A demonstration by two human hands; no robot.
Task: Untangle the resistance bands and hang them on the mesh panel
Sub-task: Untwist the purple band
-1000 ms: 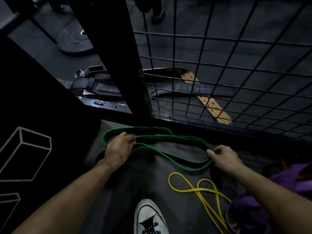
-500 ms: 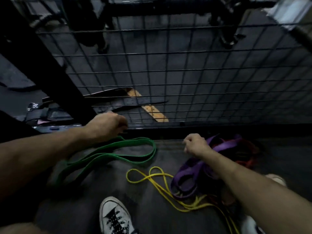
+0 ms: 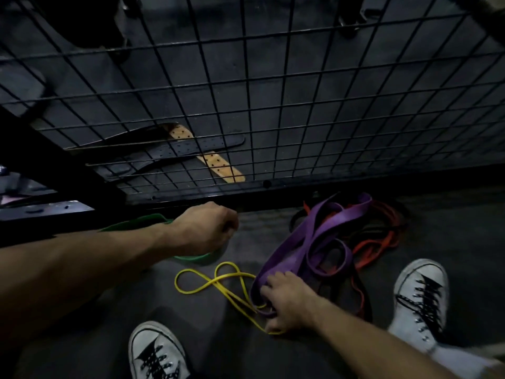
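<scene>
Dark rubber floor [image 3: 451, 236] beneath the black mesh panel [image 3: 273, 91]; left hand [image 3: 203, 228] grips the green band [image 3: 191, 257], right hand [image 3: 287, 302] pinches the yellow band [image 3: 207, 283].

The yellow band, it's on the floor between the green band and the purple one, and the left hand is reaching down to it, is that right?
Not quite. In the head view it is the right hand that reaches down to the yellow band; the left hand is at the green band. The yellow band does lie on the floor between green and purple band.
</scene>
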